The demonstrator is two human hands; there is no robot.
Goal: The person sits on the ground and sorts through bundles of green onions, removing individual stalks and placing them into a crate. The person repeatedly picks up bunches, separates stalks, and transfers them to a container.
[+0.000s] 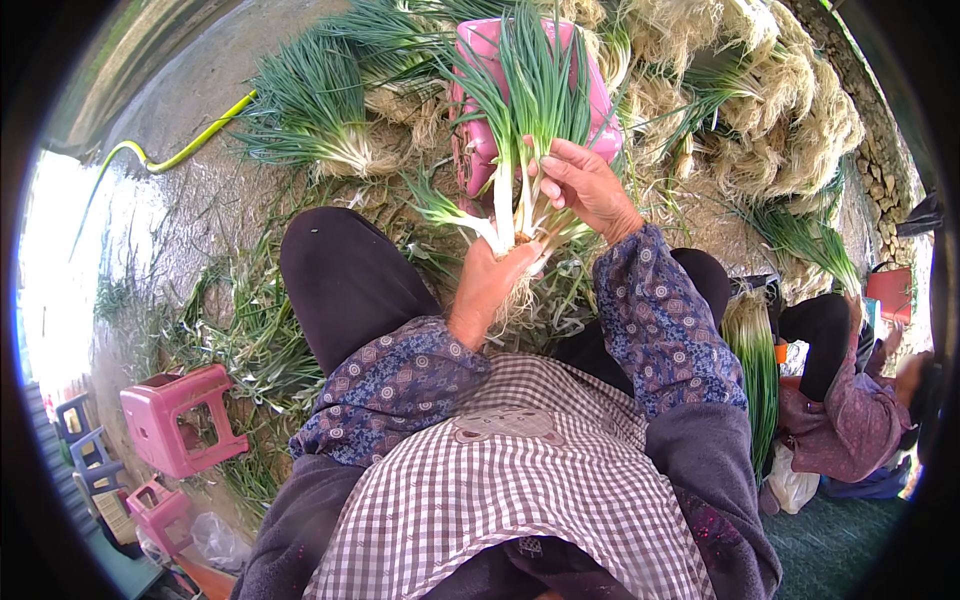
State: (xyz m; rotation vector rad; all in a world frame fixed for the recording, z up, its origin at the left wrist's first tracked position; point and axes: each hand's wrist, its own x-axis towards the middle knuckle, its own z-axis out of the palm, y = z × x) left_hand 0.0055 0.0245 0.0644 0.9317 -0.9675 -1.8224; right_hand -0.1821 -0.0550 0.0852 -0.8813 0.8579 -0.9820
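Note:
A bunch of green onions stands upright between my knees, its white stems low and its dark green leaves spread upward. My left hand grips the bunch around its base, with pale roots hanging below the thumb. Higher up, my right hand has thumb and fingers at the stalks, pinching where white turns green; some fingertips are hidden behind the leaves. One short, splayed onion leans out left from the grip. Behind the leaves is a pink plastic stool.
Green onions lie beyond my left knee. Bundles with tangled roots are piled at upper right. Stripped leaves litter the wet floor. A yellow-green hose and a pink stool are at left. Another person sits at right.

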